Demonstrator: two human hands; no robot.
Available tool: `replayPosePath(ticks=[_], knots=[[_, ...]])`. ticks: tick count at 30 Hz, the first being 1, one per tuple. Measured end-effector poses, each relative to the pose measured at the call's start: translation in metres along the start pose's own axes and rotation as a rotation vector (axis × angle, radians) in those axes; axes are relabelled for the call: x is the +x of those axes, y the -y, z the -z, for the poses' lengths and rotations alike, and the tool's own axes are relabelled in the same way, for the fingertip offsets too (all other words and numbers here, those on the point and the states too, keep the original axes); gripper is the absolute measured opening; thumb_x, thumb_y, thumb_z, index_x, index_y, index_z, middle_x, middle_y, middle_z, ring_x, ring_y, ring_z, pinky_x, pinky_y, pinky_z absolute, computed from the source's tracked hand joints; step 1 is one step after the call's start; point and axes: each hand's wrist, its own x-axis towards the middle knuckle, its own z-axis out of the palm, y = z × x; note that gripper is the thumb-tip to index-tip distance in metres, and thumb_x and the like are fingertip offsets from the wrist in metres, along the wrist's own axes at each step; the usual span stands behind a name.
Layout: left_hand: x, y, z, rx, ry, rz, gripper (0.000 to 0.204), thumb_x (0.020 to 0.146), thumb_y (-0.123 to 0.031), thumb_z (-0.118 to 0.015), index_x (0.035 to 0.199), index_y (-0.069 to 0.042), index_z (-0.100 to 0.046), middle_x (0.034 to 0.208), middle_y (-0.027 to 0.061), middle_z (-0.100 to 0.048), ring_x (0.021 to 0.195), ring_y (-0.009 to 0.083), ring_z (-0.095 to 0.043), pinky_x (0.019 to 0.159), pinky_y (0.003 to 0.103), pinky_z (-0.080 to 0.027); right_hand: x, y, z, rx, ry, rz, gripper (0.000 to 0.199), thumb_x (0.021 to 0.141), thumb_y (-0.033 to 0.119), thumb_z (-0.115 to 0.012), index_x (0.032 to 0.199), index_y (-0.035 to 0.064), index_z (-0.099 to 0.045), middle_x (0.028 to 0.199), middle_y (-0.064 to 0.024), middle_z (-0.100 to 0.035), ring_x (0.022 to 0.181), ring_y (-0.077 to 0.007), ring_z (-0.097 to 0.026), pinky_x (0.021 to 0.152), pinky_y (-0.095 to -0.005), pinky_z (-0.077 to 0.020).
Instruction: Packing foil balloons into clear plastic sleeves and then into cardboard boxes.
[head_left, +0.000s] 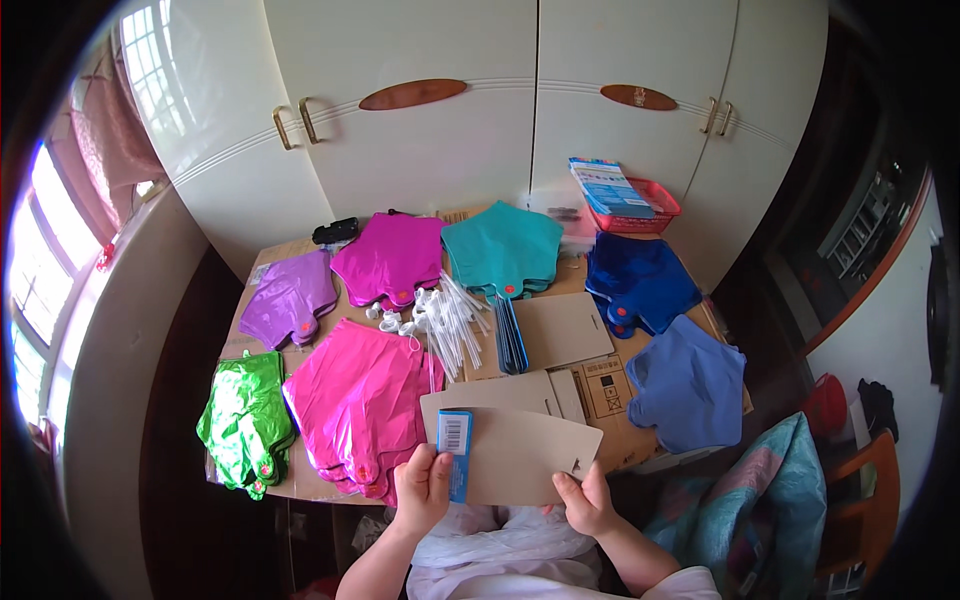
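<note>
My left hand (422, 490) grips the left end of a brown cardboard card (530, 455), by its blue edge strip (459, 485) with a white barcode label. The card's right end is pinched between the thumb and fingers of my right hand (590, 500), near a small cut-out. It is held above my lap at the table's front edge. Just beyond it lie more brown cards (490, 393), partly covered by the held one. A stack of dark, blue-edged cards (510, 338) stands beside another brown card (565, 330).
Flat star-shaped foil balloons lie around the cardboard-covered table: green (245, 415), pink (355, 400), lilac (290, 295), magenta (388, 258), teal (505, 245), navy (640, 278) and pale blue (690, 385). White sticks (450, 320) lie mid-table. A red basket (660, 205) holds blue packaging. Cabinets stand behind.
</note>
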Motion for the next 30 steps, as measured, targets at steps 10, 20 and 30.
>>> replayPosePath(ticks=[10, 20, 30], knots=[[0.011, -0.006, 0.008, 0.179, 0.133, 0.132, 0.016, 0.084, -0.015, -0.062, 0.093, -0.002, -0.057, 0.063, 0.0097, -0.057, 0.051, 0.0196, -0.055, 0.050, 0.029, -0.043, 0.102, 0.060, 0.085, -0.118, -0.268, -0.138, 0.037, 0.084, 0.010, -0.043, 0.120, 0.0089, -0.035, 0.089, -0.0094, -0.059, 0.051, -0.0129, -0.057, 0.033, -0.0194, -0.0389], [0.008, 0.021, 0.019, 0.535, 0.157, -0.049, 0.051, 0.077, -0.020, -0.067, 0.118, 0.004, -0.047, 0.098, 0.0189, -0.056, 0.091, 0.0332, -0.053, 0.081, 0.039, -0.043, 0.194, -0.004, 0.175, -1.247, -0.225, -0.038, 0.030, 0.082, 0.012, -0.046, 0.111, 0.0012, -0.042, 0.076, -0.0138, -0.059, 0.046, -0.0274, -0.055, 0.045, -0.0372, -0.0478], [0.010, 0.020, 0.016, 0.612, 0.188, 0.025, 0.058, 0.077, -0.018, -0.067, 0.125, 0.001, -0.041, 0.105, 0.0184, -0.057, 0.096, 0.0314, -0.055, 0.083, 0.038, -0.045, 0.092, 0.019, 0.069, -1.223, 0.080, 0.014, 0.033, 0.080, 0.024, -0.062, 0.102, 0.0001, -0.052, 0.082, -0.0156, -0.063, 0.079, -0.0319, -0.061, 0.069, -0.0415, -0.0484]])
